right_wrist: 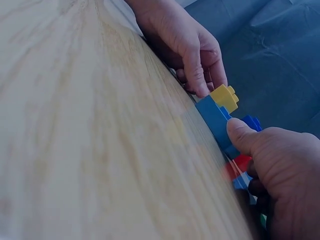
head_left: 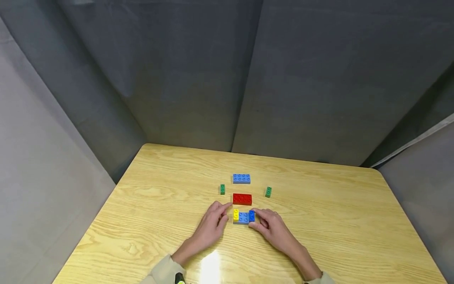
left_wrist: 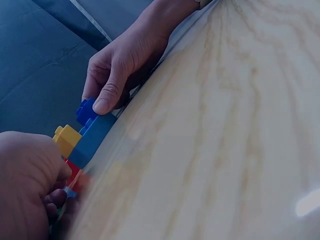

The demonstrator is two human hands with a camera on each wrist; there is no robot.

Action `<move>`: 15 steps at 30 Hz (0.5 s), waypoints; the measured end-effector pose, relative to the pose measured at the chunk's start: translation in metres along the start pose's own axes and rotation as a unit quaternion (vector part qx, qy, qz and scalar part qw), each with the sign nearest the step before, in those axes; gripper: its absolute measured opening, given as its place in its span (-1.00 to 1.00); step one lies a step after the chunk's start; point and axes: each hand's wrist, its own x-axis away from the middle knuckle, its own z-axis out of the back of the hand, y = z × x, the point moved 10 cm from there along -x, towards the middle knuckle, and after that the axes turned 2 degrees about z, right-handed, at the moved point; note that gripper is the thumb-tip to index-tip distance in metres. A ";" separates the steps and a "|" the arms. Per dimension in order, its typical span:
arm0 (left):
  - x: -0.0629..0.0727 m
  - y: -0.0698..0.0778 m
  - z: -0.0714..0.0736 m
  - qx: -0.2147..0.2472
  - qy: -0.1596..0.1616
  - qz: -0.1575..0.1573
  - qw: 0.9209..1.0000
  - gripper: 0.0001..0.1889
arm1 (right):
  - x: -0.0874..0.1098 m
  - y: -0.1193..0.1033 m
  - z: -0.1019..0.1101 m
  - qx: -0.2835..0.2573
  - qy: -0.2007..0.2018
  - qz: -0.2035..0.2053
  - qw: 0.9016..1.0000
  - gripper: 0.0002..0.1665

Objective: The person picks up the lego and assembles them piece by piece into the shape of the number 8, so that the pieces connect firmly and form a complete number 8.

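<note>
A light blue brick (head_left: 243,217) lies on the table near the front, with a yellow brick (head_left: 235,215) mounted across its left end and a small dark blue brick (head_left: 252,215) on its right end. My right hand (head_left: 276,230) pinches the dark blue brick between thumb and index finger. In the right wrist view, its thumb (right_wrist: 239,132) lies along the near side. To the left of the yellow brick, my left hand (head_left: 212,224) holds nothing, fingers loosely bent. Its index fingertip points at the near left corner of a red brick (head_left: 242,199), just behind the stack.
Behind the red brick lies another light blue brick (head_left: 241,179). Small green bricks stand on either side, one on the left (head_left: 222,189) and one on the right (head_left: 268,192). The wooden table (head_left: 337,209) ends at grey curtains (head_left: 191,79) at the back and sides.
</note>
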 end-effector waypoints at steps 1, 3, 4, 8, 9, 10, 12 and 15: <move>0.000 0.000 0.000 -0.003 0.002 -0.003 1.000 -0.56 | 0.000 0.000 0.000 -0.003 0.000 0.000 1.000 -0.48; -0.001 0.001 0.000 -0.014 0.007 -0.009 1.000 -0.56 | 0.001 0.001 0.000 -0.009 0.001 0.001 1.000 -0.48; -0.002 0.001 0.000 -0.024 0.008 -0.012 1.000 -0.56 | 0.001 0.001 0.001 -0.010 0.002 0.003 1.000 -0.48; -0.008 0.002 0.000 -0.055 0.014 -0.021 0.998 -0.56 | 0.001 0.002 0.002 -0.013 0.004 0.002 1.000 -0.48; -0.010 0.002 0.000 -0.059 0.015 -0.022 0.998 -0.56 | 0.001 0.002 0.002 -0.013 0.005 0.001 1.000 -0.48; -0.012 0.001 0.000 -0.060 0.016 -0.021 0.998 -0.56 | 0.001 0.001 0.002 -0.013 0.006 0.002 1.000 -0.48; -0.016 0.000 0.001 -0.062 0.016 -0.016 0.998 -0.54 | 0.001 0.001 0.002 -0.013 0.007 0.004 1.000 -0.48; -0.020 -0.004 0.001 -0.066 0.013 -0.003 0.998 -0.53 | 0.001 -0.001 0.002 -0.006 0.011 0.013 1.000 -0.49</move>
